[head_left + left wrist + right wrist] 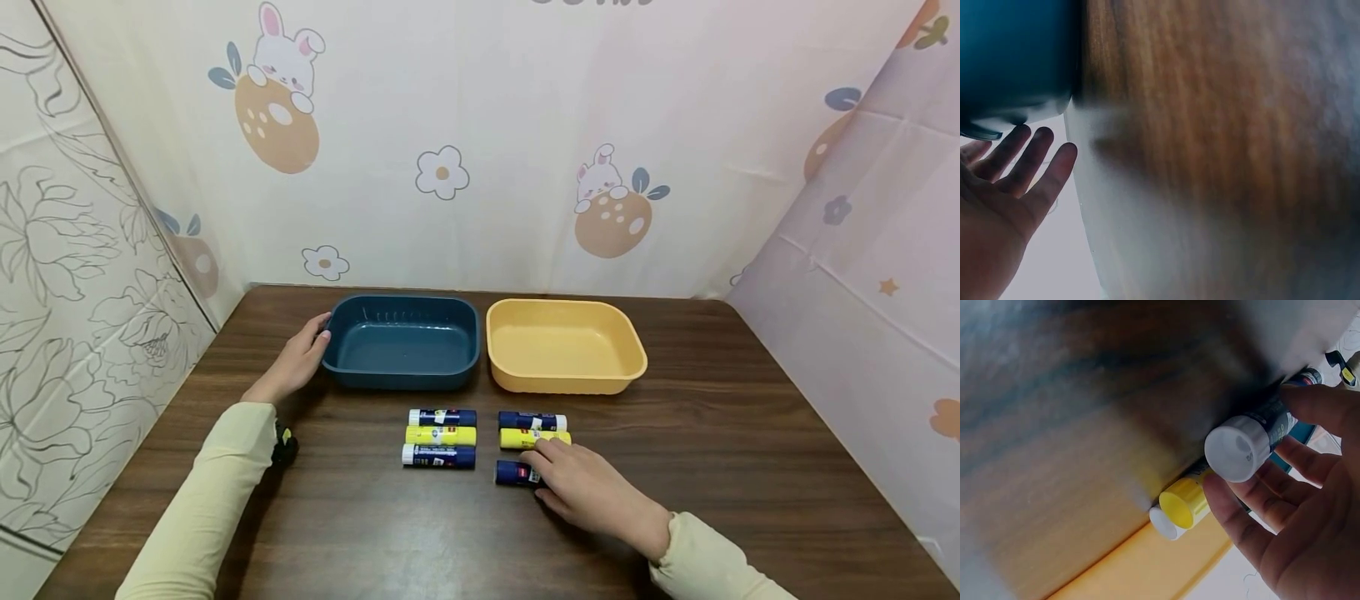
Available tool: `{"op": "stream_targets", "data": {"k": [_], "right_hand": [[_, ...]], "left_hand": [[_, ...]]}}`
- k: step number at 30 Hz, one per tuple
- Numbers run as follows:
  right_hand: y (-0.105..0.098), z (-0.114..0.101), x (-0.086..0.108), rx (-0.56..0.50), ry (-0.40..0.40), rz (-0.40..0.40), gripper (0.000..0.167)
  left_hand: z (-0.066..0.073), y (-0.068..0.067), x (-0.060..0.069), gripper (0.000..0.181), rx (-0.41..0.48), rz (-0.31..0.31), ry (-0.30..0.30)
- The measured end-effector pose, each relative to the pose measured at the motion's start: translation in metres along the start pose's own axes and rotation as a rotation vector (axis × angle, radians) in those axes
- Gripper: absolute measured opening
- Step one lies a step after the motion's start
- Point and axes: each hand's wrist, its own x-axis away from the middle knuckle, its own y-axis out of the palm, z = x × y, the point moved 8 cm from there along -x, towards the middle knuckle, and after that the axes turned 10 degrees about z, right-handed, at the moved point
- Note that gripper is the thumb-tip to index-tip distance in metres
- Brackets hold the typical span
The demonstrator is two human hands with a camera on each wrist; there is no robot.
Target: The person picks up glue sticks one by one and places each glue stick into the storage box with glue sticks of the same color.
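A dark blue glue stick [514,473] with a white end lies nearest the front of the right group. My right hand [588,492] pinches it; in the right wrist view the thumb [1319,406] is on one side and the fingers on the other. Behind it lie a yellow glue stick [517,437] and another dark blue one [525,420]. My left hand [297,358] touches the left end of the dark teal basin [405,382], its fingers fairly straight in the left wrist view. Beside that basin stands a yellow basin [566,385].
Left of the right group, a second row holds a blue glue stick [457,417], a yellow one [442,436] and another blue one [438,456]. Both basins stand near the back of the brown table [337,517]. A patterned curtain [510,100] hangs behind.
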Motion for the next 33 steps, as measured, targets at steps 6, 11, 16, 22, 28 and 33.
{"op": "stream_targets", "data": {"k": [6, 11, 16, 22, 28, 33], "right_hand": [[0.0036, 0.0, -0.0007, 0.015, -0.002, -0.015, 0.036], [0.0054, 0.0008, -0.0021, 0.035, 0.017, -0.012, 0.036], [0.0062, 0.0009, -0.0034, 0.038, 0.046, -0.002, 0.035], [0.0058, -0.0002, -0.004, 0.04, 0.05, 0.008, 0.032], [0.0054, -0.001, -0.004, 0.038, 0.045, 0.014, 0.03], [0.0041, -0.0019, -0.0043, 0.032, 0.038, 0.017, 0.028]], "left_hand": [[0.0, 0.0005, 0.0002, 0.053, 0.009, 0.0, -0.011], [-0.0002, 0.0012, -0.0002, 0.054, 0.02, -0.001, -0.016], [-0.001, 0.0014, -0.0002, 0.054, 0.023, -0.001, -0.023], [-0.0012, 0.0015, 0.0004, 0.053, 0.025, -0.008, -0.037], [-0.0042, 0.0009, 0.0016, 0.053, 0.059, -0.032, -0.07], [-0.0051, 0.0003, 0.0028, 0.052, 0.094, -0.05, -0.084]]}}
